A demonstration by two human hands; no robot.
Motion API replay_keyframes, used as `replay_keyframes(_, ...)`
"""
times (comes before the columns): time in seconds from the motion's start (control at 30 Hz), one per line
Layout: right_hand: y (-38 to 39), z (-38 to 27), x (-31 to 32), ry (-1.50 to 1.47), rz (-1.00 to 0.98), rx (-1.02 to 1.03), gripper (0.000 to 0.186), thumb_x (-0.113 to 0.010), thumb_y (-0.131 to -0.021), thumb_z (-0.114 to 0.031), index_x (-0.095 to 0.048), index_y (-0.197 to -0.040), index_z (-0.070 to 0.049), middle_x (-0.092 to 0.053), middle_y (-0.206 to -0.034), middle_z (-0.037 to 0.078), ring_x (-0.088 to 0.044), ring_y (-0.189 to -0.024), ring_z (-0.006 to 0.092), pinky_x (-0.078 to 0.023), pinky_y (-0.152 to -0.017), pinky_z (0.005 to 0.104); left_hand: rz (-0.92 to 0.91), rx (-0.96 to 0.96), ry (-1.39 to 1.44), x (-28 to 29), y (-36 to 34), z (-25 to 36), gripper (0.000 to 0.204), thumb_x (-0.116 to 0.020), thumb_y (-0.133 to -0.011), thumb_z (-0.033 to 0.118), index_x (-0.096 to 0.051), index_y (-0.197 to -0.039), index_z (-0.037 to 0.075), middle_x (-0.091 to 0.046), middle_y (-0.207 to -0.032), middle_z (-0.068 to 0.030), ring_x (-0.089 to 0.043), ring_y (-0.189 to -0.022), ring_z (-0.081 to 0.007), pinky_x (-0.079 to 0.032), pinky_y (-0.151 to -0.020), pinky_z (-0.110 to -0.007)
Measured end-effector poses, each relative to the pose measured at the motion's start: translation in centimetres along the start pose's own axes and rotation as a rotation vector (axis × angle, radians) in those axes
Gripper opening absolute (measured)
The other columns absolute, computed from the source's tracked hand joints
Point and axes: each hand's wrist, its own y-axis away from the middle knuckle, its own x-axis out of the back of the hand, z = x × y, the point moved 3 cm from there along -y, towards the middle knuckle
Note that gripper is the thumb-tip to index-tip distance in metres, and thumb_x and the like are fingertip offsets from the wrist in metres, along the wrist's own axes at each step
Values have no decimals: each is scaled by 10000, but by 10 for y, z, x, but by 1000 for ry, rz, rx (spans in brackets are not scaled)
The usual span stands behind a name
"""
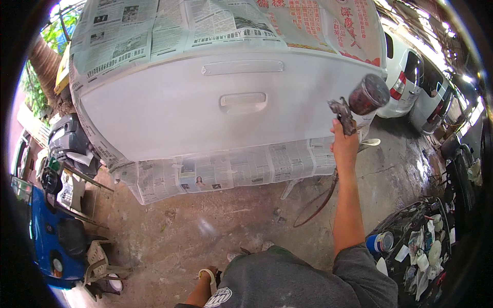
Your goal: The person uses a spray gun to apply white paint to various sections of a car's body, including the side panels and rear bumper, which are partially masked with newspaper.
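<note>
My right hand point(343, 142) is wrapped round the handle of a spray gun point(342, 115), held out at arm's length near the right side of a white vehicle panel point(169, 110). A dark, stained cup point(368, 95) sits at the gun's right, and a hose point(322, 206) hangs below it in a curve. The panel has a recessed handle point(243, 99) in its middle. Newspaper sheets point(200, 31) cover the area above the panel and a strip below. Low by my side is my left hand point(212, 271), with a pale band at the wrist; its fingers are unclear.
A white car point(403, 77) stands behind at the right. A paint can point(380, 242) and a cluttered dark surface point(423, 251) are at my lower right. Along the left are a plastic chair point(97, 262), a blue vehicle point(43, 231) and a black case-like object point(72, 141).
</note>
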Motion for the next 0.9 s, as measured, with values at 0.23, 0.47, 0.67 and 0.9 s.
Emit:
replay_keyframes(0.23,26,33,-40,-85,-160,53,276,-665,-916,-287,-576,-990,-37,-607,-731,39,-582,-649,125,-464,-509,312,142,-21,-79,11,7,2,275,-620,-880,234,-666,-1087,58,-661,-1152,-164,-608,-1131,-334,-495,-948,-422)
replay_keyframes(0.47,58,21,-47,-104,-500,-88,319,-680,-919,-319,-578,-1011,-32,-631,-747,84,-593,-676,190,-486,-662,341,-55,61,51,5,10,25,344,-606,-885,278,-656,-1150,66,-626,-1246,-148,-571,-1192,-323,-464,-986,-409)
replay_keyframes(0.67,0,91,8,0,-30,71,331,-660,-926,-329,-561,-1044,-36,-640,-776,107,-607,-664,229,-467,-595,355,40,-15,102,-6,13,60,303,-669,-846,226,-652,-1094,53,-652,-1181,-155,-609,-1143,-325,-496,-967,-414)
replay_keyframes(0.9,7,114,12,147,-34,-14,337,-639,-937,-317,-561,-1110,-39,-678,-856,177,-662,-791,359,-501,-709,431,148,114,249,-25,16,93,364,-608,-872,226,-617,-1182,36,-605,-1285,-160,-555,-1220,-331,-453,-1031,-410)
